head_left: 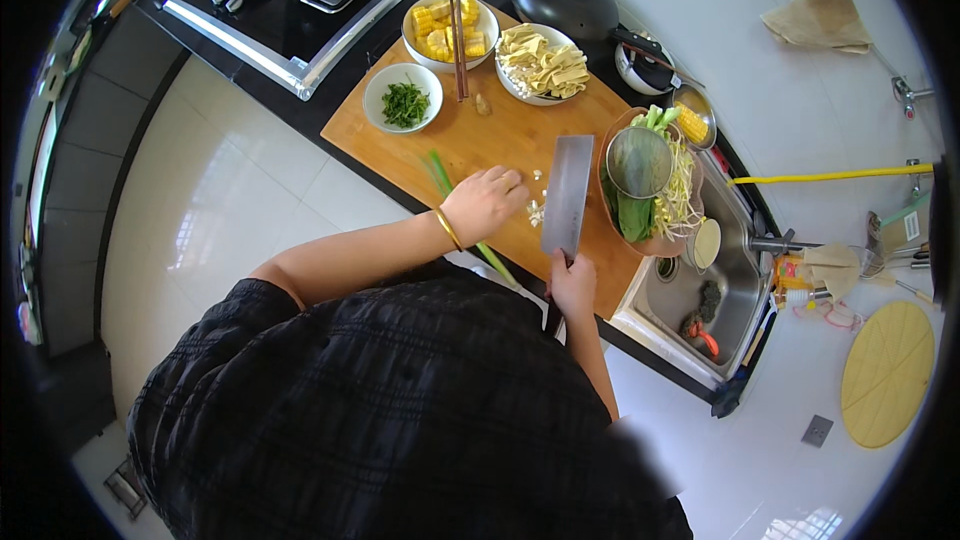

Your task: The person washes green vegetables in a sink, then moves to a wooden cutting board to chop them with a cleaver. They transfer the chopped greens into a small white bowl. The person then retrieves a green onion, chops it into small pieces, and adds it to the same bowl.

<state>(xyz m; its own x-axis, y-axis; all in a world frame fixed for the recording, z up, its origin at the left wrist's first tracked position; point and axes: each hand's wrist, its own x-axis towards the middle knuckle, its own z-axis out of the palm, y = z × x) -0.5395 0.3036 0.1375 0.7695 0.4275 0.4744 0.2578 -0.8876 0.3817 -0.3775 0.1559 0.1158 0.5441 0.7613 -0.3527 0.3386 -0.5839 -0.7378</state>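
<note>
A broad cleaver [568, 195] lies in my right hand [573, 285], its fingers wrapped round the handle and the blade pointing away from me over the wooden cutting board [500, 155]. Small white chopped pieces, perhaps garlic [536, 212], are scattered just left of the blade. Beside them my left hand [487, 202] is closed, fingertips bent down; whatever it may hold is hidden. Under my left wrist, a green onion [490, 262] stretches across the board's near edge. A small brownish piece, perhaps ginger [482, 104], lies farther back.
Bowls of cut corn [437, 30], tofu-skin strips [545, 65] and chopped greens [404, 105] line the board's back, with chopsticks [458, 40] across the corn. A vegetable basket [607, 155] with a strainer [640, 162] stands right, beside the sink [735, 315]. The stove [310, 75] is back left.
</note>
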